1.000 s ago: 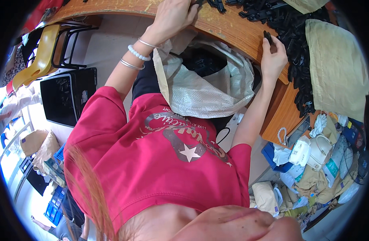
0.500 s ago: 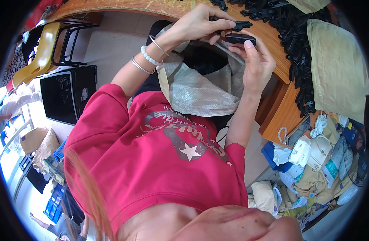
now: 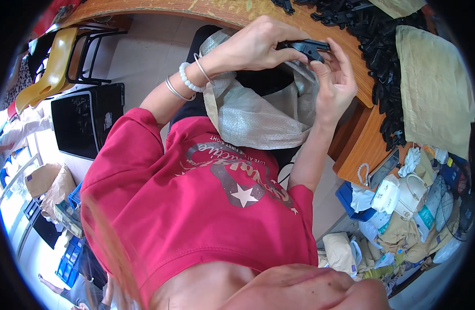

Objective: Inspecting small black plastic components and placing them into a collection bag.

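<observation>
The left hand (image 3: 255,46) was curled over one end of a small black plastic part (image 3: 310,49), thumb and fingers closed on it. The right hand (image 3: 336,82) met it from the other side, its fingertips (image 3: 320,66) pinching the same part while the palm faced upward. The part was held in the air between both hands, just above the open mouth of a grey woven sack (image 3: 258,116) and near the edge of the wooden surface (image 3: 351,67).

On the left wrist sat a white bead bracelet (image 3: 186,81) and thin metal bangles (image 3: 174,90). The sack hung against the person's lap, below the hands, its rim folded outward and its inside dark. The person wore a red shirt (image 3: 196,206) with a silver star print.

Beyond the hands, a heap of similar black plastic parts (image 3: 387,67) lay along the surface, running from its far edge down its right side. Beside that heap lay a tan cloth bag (image 3: 434,88), flat on the surface.

To the left, on the floor, stood a yellow chair (image 3: 49,77) with black legs, and nearer the person a black crate (image 3: 85,121). To the lower right, beneath the surface, lay a jumble of white and tan bags (image 3: 403,206) and a blue bin (image 3: 351,199).
</observation>
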The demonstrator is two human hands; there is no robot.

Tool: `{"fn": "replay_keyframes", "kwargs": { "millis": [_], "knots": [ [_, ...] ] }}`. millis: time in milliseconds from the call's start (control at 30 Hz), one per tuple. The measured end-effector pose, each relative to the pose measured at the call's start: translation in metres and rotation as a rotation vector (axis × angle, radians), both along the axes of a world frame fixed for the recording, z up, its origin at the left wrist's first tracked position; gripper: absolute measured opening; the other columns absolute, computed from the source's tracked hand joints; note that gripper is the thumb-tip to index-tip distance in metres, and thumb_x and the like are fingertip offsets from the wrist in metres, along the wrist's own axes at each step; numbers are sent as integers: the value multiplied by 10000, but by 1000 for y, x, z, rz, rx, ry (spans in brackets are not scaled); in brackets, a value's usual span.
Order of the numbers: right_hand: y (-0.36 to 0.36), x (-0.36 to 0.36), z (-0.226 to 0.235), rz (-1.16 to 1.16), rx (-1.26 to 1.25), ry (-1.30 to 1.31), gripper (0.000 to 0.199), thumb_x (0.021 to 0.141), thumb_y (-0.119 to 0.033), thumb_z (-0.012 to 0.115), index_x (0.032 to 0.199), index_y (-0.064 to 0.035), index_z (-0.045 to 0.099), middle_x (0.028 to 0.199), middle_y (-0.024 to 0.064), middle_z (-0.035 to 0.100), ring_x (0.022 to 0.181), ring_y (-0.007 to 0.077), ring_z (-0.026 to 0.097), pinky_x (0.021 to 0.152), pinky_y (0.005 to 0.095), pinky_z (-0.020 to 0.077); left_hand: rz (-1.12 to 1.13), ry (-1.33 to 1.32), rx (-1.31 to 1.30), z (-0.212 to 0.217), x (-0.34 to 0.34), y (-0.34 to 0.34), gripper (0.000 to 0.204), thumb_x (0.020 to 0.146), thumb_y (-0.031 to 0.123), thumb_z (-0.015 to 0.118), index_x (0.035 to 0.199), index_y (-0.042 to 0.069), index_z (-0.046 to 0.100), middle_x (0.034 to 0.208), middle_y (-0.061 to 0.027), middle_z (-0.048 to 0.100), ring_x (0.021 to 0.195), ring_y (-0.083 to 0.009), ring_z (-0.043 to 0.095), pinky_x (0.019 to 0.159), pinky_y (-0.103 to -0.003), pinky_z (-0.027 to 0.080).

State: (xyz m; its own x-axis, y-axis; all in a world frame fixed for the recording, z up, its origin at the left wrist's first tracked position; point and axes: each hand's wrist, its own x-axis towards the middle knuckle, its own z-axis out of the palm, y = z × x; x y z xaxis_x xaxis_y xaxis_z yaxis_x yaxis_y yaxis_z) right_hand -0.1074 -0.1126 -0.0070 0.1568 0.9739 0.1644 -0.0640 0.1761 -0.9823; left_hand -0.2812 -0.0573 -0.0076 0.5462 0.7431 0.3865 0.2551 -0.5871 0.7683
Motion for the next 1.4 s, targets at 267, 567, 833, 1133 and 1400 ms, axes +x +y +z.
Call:
{"fn": "replay_keyframes", "kwargs": {
  "millis": [267, 567, 833, 1133, 1400],
  "knots": [
    [4, 29, -11, 48, -33, -216, 184, 782, 52, 684, 963, 40, 656, 913, 57, 618, 841, 116, 609, 728, 217, 496, -54, -37, -111, -16, 4, -8, 326, 789, 217, 711, 1008, -17, 654, 843, -204, 654, 743, -355, 629, 670, -367, 498],
    [70, 123, -50, -771, 157, -1359, 314, 845, -340, 647, 1067, -121, 687, 1119, 132, 575, 1021, 330, 484, 828, 466, 386, 247, 28, 158, -33, -13, 2, 119, 837, 127, 643, 893, 22, 656, 882, -103, 637, 817, -256, 616, 699, -329, 498],
    [70, 98, -68, -580, 277, -1257, 259, 848, -242, 635, 1041, -74, 669, 1152, 106, 540, 1072, 312, 460, 845, 460, 347, 544, 314, 286, -41, -39, 58, 183, 799, 123, 649, 892, 5, 544, 870, -181, 500, 770, -373, 550, 640, -429, 459],
    [63, 66, -61, -610, 539, -1248, 223, 785, -228, 722, 984, -128, 703, 1150, 68, 562, 1069, 278, 474, 864, 451, 315, 561, 84, -116, -2, -14, 35, 221, 792, 106, 680, 878, 0, 506, 807, -184, 521, 658, -292, 547, 588, -344, 455],
    [28, 28, -4, -491, 256, -590, 278, 816, -142, 704, 1081, -67, 663, 839, 18, 597, 681, 104, 492, 589, 249, 393, 65, -688, -900, -25, -5, 17, 104, 866, 11, 587, 871, -6, 484, 894, -116, 620, 793, -173, 658, 722, -287, 552]
  ]
}}
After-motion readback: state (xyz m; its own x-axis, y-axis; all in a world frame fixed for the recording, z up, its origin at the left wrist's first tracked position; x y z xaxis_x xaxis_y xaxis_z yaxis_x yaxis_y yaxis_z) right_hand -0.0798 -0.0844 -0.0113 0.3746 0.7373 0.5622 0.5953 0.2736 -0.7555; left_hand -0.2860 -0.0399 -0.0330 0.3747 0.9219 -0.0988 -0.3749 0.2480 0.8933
